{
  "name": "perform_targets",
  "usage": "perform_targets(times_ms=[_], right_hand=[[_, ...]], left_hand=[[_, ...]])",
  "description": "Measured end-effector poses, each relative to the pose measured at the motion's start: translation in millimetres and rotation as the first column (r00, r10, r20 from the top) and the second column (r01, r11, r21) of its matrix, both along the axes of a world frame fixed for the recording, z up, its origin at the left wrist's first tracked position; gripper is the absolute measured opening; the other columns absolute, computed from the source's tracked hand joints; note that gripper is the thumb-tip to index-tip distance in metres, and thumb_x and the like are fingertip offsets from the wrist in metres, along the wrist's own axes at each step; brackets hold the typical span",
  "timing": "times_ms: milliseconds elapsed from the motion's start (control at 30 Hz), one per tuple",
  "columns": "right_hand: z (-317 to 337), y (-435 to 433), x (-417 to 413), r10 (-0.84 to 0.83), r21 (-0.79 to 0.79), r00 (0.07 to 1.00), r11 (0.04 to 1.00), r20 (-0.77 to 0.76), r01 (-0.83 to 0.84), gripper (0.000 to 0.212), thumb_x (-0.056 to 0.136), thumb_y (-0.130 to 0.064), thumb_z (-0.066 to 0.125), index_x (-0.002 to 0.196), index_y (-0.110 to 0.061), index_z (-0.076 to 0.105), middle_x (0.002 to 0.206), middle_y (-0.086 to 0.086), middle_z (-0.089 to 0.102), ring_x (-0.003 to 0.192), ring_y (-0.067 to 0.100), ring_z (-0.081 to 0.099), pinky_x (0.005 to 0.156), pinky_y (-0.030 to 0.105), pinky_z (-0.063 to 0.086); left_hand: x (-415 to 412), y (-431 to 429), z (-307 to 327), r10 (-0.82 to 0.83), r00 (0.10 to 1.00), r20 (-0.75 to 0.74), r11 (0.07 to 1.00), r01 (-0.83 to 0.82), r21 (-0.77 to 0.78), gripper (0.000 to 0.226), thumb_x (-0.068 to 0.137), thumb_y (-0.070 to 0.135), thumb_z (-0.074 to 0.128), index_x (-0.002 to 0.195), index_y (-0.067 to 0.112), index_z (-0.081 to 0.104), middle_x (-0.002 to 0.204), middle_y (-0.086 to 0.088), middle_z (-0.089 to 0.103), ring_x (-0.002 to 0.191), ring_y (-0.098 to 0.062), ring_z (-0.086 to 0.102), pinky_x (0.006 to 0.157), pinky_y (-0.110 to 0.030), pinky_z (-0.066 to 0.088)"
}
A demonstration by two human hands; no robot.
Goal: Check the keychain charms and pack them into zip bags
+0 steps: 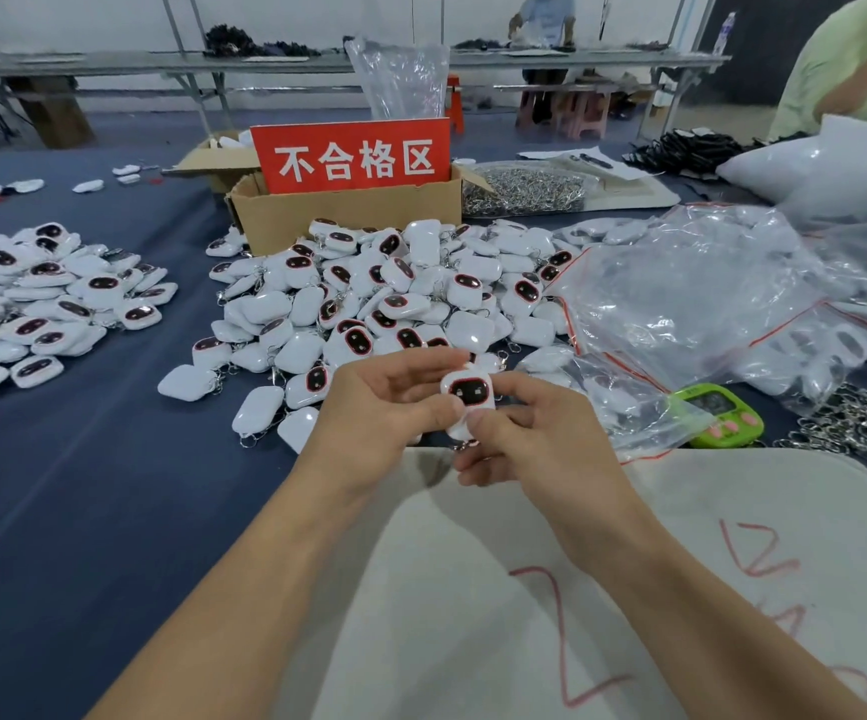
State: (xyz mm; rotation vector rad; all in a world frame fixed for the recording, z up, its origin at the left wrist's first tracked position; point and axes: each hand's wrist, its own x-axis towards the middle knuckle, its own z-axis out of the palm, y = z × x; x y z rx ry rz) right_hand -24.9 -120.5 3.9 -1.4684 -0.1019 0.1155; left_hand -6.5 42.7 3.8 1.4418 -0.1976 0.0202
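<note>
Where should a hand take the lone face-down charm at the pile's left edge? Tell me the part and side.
Probably pinch the charm across its far and near edges, coming from above on the left: it lies flat, bare cloth on that side, keyring toward the pile.

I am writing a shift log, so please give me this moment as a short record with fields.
left hand: holds the charm
right hand: pinches the same charm
charm: white, dark face toward camera
middle pile: loose charms before the cardboard box
left pile: more charms
cardboard box: bears a red sign
zip bags: clear, right of middle pile
</note>
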Motion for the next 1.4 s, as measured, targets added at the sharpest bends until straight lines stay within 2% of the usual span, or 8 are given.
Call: perform_targets(times_ms=[133, 233, 400, 533, 700, 967, 1233, 1400], right_hand=[[-1, -1, 1, 0.062, 0.054, 0.993, 0.997, -0.100, -0.057, 0.021, 0.101, -0.006, 0.055, 0.088, -0.011, 0.071, 0.075, 0.009, 0.070, 0.061, 0.027, 0.069, 0.055, 0.030, 0.056], [-2, -2, 4, 0.094, 0.016, 0.986, 0.996, -0.138, -0.093, 0.017, 0.097, -0.009, 0.057, 0.088, -0.008, 0.071, 0.072, 0.013, 0.068, 0.055, 0.024, 0.063, 0.051, 0.029, 0.045], [-4, -3, 6, 0.054, -0.002, 0.990, 0.999, -0.129, -0.054, 0.021, 0.095, -0.003, 0.057, 0.083, -0.008, 0.074, 0.071, 0.013, 0.065, 0.050, 0.019, 0.054, 0.044, 0.021, 0.035], [-5, -3, 3, 0.050, 0.002, 0.991, 0.999, -0.123, -0.050, 0.017, 0.095, -0.001, 0.058, 0.089, -0.001, 0.074, 0.068, 0.010, 0.067, 0.049, 0.019, 0.054, 0.043, 0.020, 0.035], [-4, -1, 5, 0.079, 0.000, 0.989, 0.997, -0.126, -0.080, 0.021, 0.095, -0.003, 0.057, 0.090, -0.008, 0.076, 0.071, 0.011, 0.065, 0.051, 0.020, 0.057, 0.045, 0.022, 0.038], [-9, 0, 9, 0.074, -0.042, 0.988, 0.996, -0.134, -0.080, 0.018, 0.096, -0.005, 0.057, 0.093, -0.011, 0.074, 0.079, 0.013, 0.071, 0.053, 0.022, 0.059, 0.049, 0.026, 0.038], [-7, -1, 9, 0.061, -0.066, 0.997, 0.996, -0.045, -0.064, 0.019, 0.073, -0.005, 0.067, 0.086, -0.015, 0.077, 0.073, 0.030, 0.065, 0.050, 0.020, 0.052, 0.044, 0.020, 0.038], [-2, -3, 7, 0.034, -0.081, 0.999, 0.996, -0.017, -0.036, 0.026, 0.081, 0.010, 0.064, 0.079, -0.014, 0.077, 0.057, 0.016, 0.061, 0.040, 0.015, 0.047, 0.041, 0.018, 0.035]], left_hand=[[-1, -4, 4, 0.032, 0.999, 0.019, 0.985, -0.034, 0.169, 0.033, 0.072, 0.004, 0.078, 0.090, 0.031, 0.084, 0.080, -0.016, 0.072, 0.066, -0.011, 0.062, 0.063, -0.016, 0.049], [-1, -6, 6, 0.003, 1.000, -0.004, 0.985, -0.002, 0.171, 0.038, 0.068, 0.010, 0.072, 0.098, 0.031, 0.083, 0.099, -0.031, 0.069, 0.074, -0.021, 0.056, 0.071, -0.026, 0.050], [-2, -3, 4, -0.061, 0.998, -0.012, 0.991, 0.062, 0.122, 0.051, 0.080, -0.014, 0.072, 0.116, 0.021, 0.077, 0.102, -0.009, 0.078, 0.081, -0.017, 0.062, 0.069, -0.018, 0.052], [-5, -4, 6, -0.058, 0.998, -0.034, 0.996, 0.060, 0.073, 0.048, 0.071, -0.007, 0.075, 0.106, 0.025, 0.080, 0.101, -0.012, 0.079, 0.083, -0.017, 0.067, 0.073, -0.023, 0.057], [-4, -5, 6, -0.005, 0.998, -0.064, 0.998, 0.009, 0.066, 0.041, 0.087, -0.014, 0.064, 0.104, 0.020, 0.079, 0.096, -0.005, 0.080, 0.079, -0.010, 0.073, 0.065, -0.015, 0.053], [0, -13, 2, 0.105, 0.994, -0.015, 0.992, -0.104, 0.069, 0.047, 0.085, -0.019, 0.066, 0.102, 0.023, 0.077, 0.088, -0.008, 0.080, 0.069, -0.021, 0.068, 0.063, -0.027, 0.060], [1, -11, 6, 0.098, 0.994, -0.049, 0.995, -0.096, 0.039, 0.038, 0.081, -0.013, 0.075, 0.105, 0.017, 0.077, 0.090, -0.009, 0.080, 0.079, -0.015, 0.075, 0.071, -0.022, 0.058], [0, -11, 8, 0.073, 0.997, -0.021, 0.997, -0.073, 0.012, 0.038, 0.080, -0.016, 0.073, 0.105, 0.012, 0.077, 0.090, -0.011, 0.080, 0.078, -0.016, 0.075, 0.068, -0.021, 0.057]])
